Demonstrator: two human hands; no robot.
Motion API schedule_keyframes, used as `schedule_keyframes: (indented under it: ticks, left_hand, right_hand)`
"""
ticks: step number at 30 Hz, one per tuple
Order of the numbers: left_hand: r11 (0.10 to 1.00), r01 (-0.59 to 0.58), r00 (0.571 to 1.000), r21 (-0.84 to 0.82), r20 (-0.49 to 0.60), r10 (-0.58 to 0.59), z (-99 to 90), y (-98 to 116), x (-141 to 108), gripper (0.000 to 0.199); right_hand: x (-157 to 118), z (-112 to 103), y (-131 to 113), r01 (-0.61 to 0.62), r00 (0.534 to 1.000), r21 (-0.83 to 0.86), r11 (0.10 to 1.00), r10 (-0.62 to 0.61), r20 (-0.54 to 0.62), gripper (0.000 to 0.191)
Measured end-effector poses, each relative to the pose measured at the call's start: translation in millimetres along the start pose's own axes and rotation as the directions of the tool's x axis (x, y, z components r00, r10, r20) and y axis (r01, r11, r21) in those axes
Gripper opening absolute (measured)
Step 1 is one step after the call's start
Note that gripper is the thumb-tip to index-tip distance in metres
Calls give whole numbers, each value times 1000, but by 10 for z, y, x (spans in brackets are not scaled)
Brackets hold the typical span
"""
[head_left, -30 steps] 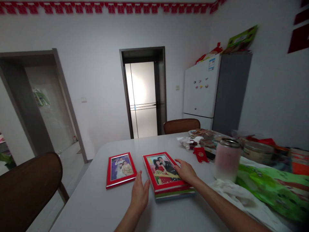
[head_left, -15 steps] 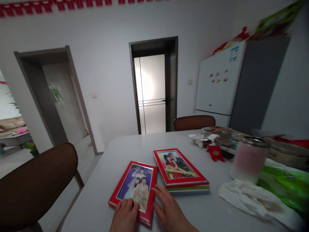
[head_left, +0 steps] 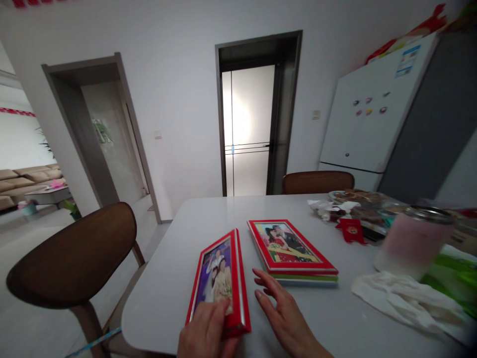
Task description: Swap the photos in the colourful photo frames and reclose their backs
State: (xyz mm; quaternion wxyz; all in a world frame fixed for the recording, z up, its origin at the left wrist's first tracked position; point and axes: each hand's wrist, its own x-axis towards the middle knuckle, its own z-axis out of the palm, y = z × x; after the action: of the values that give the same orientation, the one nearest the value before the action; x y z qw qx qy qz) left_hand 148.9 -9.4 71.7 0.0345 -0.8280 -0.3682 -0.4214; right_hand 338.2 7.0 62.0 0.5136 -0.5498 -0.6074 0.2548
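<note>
A red picture frame (head_left: 217, 278) with a photo of several people on a purple ground is tilted up, its right edge raised off the table. My left hand (head_left: 206, 325) grips its near end, thumb on the front and fingers partly hidden beneath. To the right of it, my right hand (head_left: 285, 313) hovers apart from the frame with fingers spread, holding nothing. Just beyond that hand lies a second red picture frame (head_left: 294, 246), showing a couple, on top of a small stack with green and light-blue edges.
The white table (head_left: 167, 278) carries a pink tumbler (head_left: 412, 243), a white cloth (head_left: 398, 298), a green package (head_left: 454, 278), a red envelope (head_left: 352, 231) and food wrappings at the right. Brown chairs stand left (head_left: 82, 253) and at the far side (head_left: 318, 182).
My left hand has taken hold of the purple-photo frame and tipped it up from lying flat. My right hand has come away from its edge. The view has swung left.
</note>
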Motion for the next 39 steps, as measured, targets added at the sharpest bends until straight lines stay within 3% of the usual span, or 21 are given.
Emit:
schedule_keyframes:
  ticks: [2, 3, 6, 8, 10, 14, 19, 22, 28, 34, 39]
  left_hand:
    - [971, 190, 977, -147, -66, -201, -161, 4, 78, 42]
    - [931, 298, 942, -211, -96, -323, -226, 4, 95, 46]
    - [738, 562, 753, -374, -138, -644, -344, -28, 40, 57]
    - [632, 656, 657, -412, -101, -747, -358, -90, -74, 60]
    - [588, 709, 616, -388, -64, -785, -327, -182, -225, 61]
    - [615, 728, 647, -303, 6, -763, -180, -363, -516, 58]
    - [788, 611, 790, -71, 122, -601, -98, -457, -668, 48]
    - [858, 513, 836, 13, 218, -504, -139, -463, -674, 44]
    - [878, 475, 837, 56, 279, -471, -150, -449, -566, 43]
    - [776, 631, 752, -22, 263, -604, 41, -537, -271, 52]
    - [775, 629, 763, -67, 243, -599, 119, -623, -232, 48]
  right_hand:
    - [-6, 68, -69, 42, 999, 2, 999, -42, 24, 41]
    - [-11, 115, -92, 67, 997, -4, 998, -67, 48, 41]
    - [-37, 272, -105, 136, 981, -42, 990, -128, 148, 42]
    - [-65, 352, -82, 165, 966, -74, 983, -146, 215, 43]
    - [-96, 391, -56, 189, 950, -113, 976, -152, 274, 43]
    - [-147, 353, -54, 237, 919, -231, 943, -141, 367, 37]
    - [-208, 224, -70, 263, 909, -332, 906, -118, 400, 33]
    - [-241, 159, -46, 279, 905, -361, 890, -117, 410, 31]
    - [-32, 122, -17, 320, 895, -432, 843, -118, 431, 25]
    - [408, 213, 30, 338, 907, -574, 745, -95, 411, 24]
    - [452, 312, 86, 326, 907, -608, 724, -57, 418, 21]
